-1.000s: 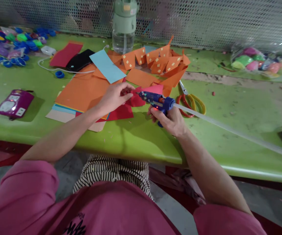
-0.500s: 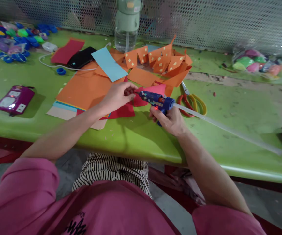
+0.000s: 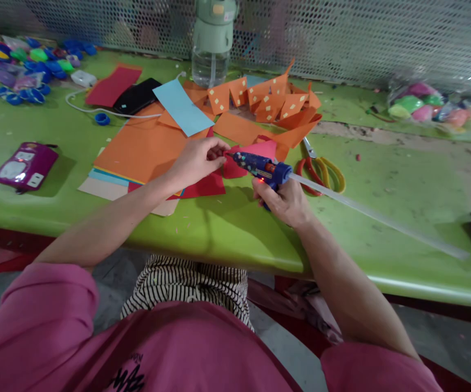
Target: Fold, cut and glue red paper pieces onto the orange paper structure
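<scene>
Red paper piece [image 3: 233,169]: between the two hands, at the left fingertips, just ahead of the glue gun's nozzle. Appears folded; no pale dots made out on it.
Left hand [image 3: 201,159]: fingertips drawn together on the piece's left edge; exact grip partly hidden by the fingers.
Glue gun [image 3: 253,163]: dark blue, nozzle toward the left fingertips, small red light lit. Contact with paper, and any bead of glue, too small to tell.
Right hand [image 3: 283,200]: wrapped round the gun's handle; whether the trigger is squeezed, cannot tell.
Glue stick [image 3: 378,215]: long, runs from the gun's rear out past the right hand.
Progress: judged mid-step, red piece and nozzle brought together. Done: dotted orange pieces [image 3: 268,109], cut, folded and carrying pale squares, beyond both hands. Left: joining of the red piece not seen complete; remaining count cannot be told.
Flat stock: orange sheet [image 3: 137,147] beside and under the left forearm's far side; light blue strip [image 3: 183,108] beyond the left hand.
Scissors [image 3: 330,173]: beside the right hand, outer side, red and yellow handles; one pair or two, unclear.
Bottle [image 3: 211,51]: upright on the surface [image 3: 386,169], well beyond the hands.
</scene>
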Demonstrator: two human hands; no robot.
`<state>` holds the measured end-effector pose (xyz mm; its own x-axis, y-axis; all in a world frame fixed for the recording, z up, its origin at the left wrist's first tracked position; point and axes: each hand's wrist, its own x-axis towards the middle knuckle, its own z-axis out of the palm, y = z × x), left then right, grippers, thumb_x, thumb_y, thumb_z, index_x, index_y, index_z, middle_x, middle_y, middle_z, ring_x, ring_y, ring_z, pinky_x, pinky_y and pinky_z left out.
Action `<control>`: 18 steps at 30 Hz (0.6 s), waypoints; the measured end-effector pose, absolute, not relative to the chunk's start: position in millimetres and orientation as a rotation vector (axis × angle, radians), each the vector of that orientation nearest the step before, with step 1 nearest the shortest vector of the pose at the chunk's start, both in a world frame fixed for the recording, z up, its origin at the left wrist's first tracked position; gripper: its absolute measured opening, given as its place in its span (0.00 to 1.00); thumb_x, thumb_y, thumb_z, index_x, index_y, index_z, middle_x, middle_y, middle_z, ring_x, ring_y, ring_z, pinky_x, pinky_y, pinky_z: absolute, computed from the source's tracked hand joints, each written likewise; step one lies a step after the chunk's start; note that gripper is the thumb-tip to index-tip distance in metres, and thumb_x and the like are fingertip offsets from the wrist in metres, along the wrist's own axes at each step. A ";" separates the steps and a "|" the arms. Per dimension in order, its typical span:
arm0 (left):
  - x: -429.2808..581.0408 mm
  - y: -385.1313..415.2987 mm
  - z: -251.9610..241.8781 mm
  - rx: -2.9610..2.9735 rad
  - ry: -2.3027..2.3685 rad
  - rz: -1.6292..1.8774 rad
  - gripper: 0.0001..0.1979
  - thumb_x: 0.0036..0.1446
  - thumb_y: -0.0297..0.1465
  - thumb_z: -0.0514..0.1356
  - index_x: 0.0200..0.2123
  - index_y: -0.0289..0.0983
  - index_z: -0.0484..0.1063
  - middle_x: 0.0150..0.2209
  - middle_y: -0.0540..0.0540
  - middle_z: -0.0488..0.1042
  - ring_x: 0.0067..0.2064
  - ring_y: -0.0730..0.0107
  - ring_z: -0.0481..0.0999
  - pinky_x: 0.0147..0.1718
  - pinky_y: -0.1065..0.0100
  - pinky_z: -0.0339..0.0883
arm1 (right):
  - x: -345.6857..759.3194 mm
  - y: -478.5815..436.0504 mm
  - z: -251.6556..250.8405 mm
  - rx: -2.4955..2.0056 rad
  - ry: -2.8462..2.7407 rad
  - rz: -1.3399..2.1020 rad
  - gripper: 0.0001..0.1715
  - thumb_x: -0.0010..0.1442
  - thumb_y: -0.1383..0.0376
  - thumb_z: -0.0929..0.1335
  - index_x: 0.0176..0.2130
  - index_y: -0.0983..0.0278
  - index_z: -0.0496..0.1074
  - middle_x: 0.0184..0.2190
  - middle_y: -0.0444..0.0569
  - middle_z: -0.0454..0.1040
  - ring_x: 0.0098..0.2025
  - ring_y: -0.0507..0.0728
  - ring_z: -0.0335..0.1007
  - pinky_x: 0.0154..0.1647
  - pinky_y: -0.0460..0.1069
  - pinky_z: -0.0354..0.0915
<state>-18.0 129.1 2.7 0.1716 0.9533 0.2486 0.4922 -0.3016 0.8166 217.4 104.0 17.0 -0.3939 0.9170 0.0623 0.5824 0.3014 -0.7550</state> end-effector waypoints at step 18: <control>-16.6 128.5 3.0 1.852 1.395 1.056 0.14 0.55 0.19 0.63 0.44 0.36 0.77 0.36 0.49 0.80 0.34 0.75 0.75 0.37 0.71 0.70 | 216.8 103.4 16.8 -1.350 -2.071 0.966 0.20 0.64 0.49 0.66 0.27 0.59 0.67 0.19 0.46 0.69 0.21 0.54 0.66 0.24 0.51 0.61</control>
<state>-16.6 128.5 3.0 0.1372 0.9599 0.2444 0.4959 -0.2802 0.8219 216.8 103.4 16.8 -0.3959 0.9181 0.0168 0.5772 0.2630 -0.7731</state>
